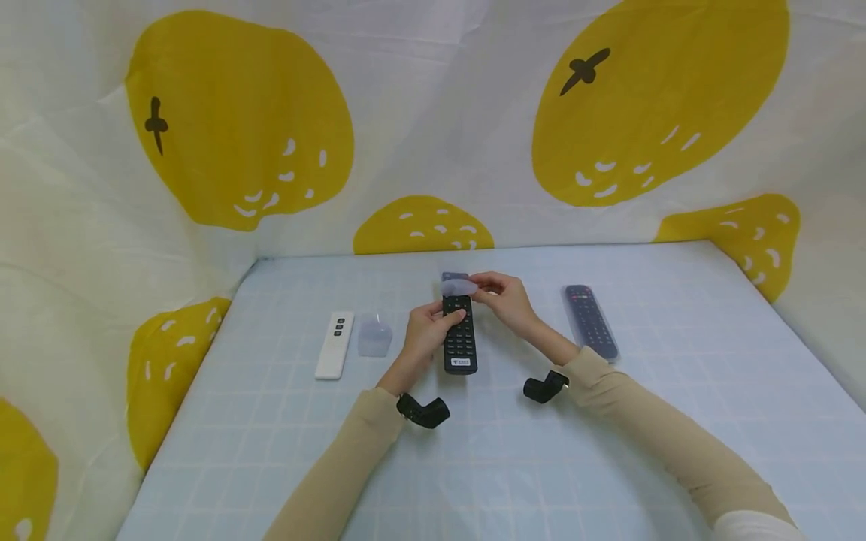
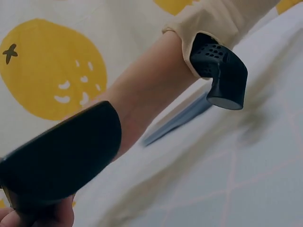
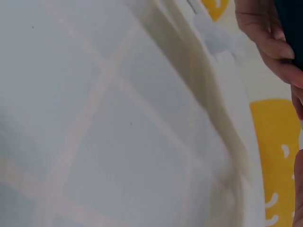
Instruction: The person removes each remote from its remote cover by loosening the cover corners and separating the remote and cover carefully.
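My left hand (image 1: 428, 330) grips a black remote control (image 1: 460, 338) by its side, thumb lying across the buttons. Over the far end of that remote sits a translucent plastic cover (image 1: 458, 287). The fingers of my right hand (image 1: 509, 300) pinch the cover's right edge. Seen from the left wrist, the remote's dark end (image 2: 61, 156) fills the lower left, with fingertips below it. The right wrist view shows part of my left hand (image 3: 265, 38) round the remote (image 3: 294, 28); my right hand is mostly out of that frame.
Left of the hands lie a white remote (image 1: 334, 346) and a loose translucent cover (image 1: 375, 336). To the right, partly behind the right forearm, lies a dark remote in a clear sleeve (image 1: 591, 321). A pale checked cloth (image 1: 473, 466) covers the table; a fruit-print curtain (image 1: 433, 113) hangs behind.
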The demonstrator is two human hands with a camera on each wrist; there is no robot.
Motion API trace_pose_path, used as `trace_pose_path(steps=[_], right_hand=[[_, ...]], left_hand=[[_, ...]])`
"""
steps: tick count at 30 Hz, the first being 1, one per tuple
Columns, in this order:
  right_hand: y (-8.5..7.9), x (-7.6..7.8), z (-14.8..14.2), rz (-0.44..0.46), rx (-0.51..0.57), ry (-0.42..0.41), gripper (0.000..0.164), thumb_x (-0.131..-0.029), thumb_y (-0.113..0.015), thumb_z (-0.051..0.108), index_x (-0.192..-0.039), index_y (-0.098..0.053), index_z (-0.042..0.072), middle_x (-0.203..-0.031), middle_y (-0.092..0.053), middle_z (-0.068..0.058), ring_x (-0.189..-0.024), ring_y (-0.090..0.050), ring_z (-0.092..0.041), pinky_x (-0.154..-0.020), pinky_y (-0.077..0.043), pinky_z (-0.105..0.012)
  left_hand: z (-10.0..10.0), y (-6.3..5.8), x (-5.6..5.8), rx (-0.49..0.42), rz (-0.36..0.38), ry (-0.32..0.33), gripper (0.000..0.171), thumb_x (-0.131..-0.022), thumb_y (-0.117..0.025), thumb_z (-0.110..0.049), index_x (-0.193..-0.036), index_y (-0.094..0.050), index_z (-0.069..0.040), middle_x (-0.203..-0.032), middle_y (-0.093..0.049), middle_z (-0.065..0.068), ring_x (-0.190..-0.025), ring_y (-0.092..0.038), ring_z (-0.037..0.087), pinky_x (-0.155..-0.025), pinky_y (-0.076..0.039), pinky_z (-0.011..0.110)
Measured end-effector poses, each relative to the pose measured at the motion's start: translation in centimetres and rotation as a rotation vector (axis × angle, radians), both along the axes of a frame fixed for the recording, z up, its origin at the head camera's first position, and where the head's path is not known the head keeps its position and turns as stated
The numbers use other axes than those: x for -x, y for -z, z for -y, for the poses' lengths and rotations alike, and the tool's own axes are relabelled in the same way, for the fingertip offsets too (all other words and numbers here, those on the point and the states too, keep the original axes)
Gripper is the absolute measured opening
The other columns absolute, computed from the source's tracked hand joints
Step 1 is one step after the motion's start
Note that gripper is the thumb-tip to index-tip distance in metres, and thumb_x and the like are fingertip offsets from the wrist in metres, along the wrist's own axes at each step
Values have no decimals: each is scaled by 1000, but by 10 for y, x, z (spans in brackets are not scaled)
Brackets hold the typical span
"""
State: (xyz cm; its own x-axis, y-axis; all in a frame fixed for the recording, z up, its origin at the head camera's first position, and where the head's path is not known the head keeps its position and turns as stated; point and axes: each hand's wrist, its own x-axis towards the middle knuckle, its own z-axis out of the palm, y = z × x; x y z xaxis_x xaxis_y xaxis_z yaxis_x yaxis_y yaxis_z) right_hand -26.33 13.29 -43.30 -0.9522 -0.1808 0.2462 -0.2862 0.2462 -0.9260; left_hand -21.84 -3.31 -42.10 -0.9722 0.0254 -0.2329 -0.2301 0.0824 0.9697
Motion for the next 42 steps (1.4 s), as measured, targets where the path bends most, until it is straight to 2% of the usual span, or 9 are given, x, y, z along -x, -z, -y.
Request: trace_pose_path(steps=[5,8,13,17,22,30,42], right_hand=[[1,2,4,-67,-157,-12,18,-93,-55,-3,-109,-60,-10,-102,-65,-24,-90,-64,-21,-77,-58,-25],[0,3,9,-121,-245,-1,21,-92,-50,-7,-111,-59,-8,-100,-65,-21,-88,-63,-25,-74,-59,-28],[-3,2,17,-259,-392,61,26,-86,-50,-9,-110,-61,-6,-96,-67,-20,-80,-62,-25,-64,-55,-29],[-3,2,19,-316,-481,104,17,-85,-51,-9,-101,-58,-5,-91,-65,-19,-76,-58,-26,-65,-50,-35],[-8,4,19,-300,-491,85,16,-84,-49,-10,-99,-51,-3,-92,-62,-20,-80,-57,-28,-72,-50,-41],[-12,5,15,-293,-505,60,25,-79,-48,-13,-101,-49,-1,-96,-61,-20,-87,-59,-30,-76,-51,-43],[-18,11,8,-262,-530,47,22,-82,-47,-12,-101,-50,0,-97,-62,-18,-85,-57,-28,-74,-50,-40]], left_hand=[[-1,1,-1,4,-8,2,44,-87,-69,-17,-125,-61,2,-108,-71,18,-92,-71,21,-80,-58,30],[-2,2,-1,-8,-41,-15,41,-87,-69,-16,-123,-62,3,-105,-72,20,-86,-71,17,-75,-58,27],[-2,4,-1,-23,-84,-43,38,-86,-69,-14,-119,-64,4,-100,-72,21,-76,-70,12,-67,-57,23],[-3,5,1,-20,-94,-31,39,-86,-70,-13,-120,-63,4,-102,-71,22,-79,-70,13,-70,-57,24],[1,3,3,6,-95,2,40,-86,-69,-14,-122,-63,3,-104,-71,21,-83,-71,16,-73,-58,27],[1,1,2,-1,-45,51,43,-88,-68,-13,-126,-59,4,-112,-69,21,-102,-69,29,-84,-57,33],[2,-1,-7,8,-86,108,44,-89,-66,-13,-129,-57,4,-111,-69,22,-97,-70,29,-79,-58,33]])
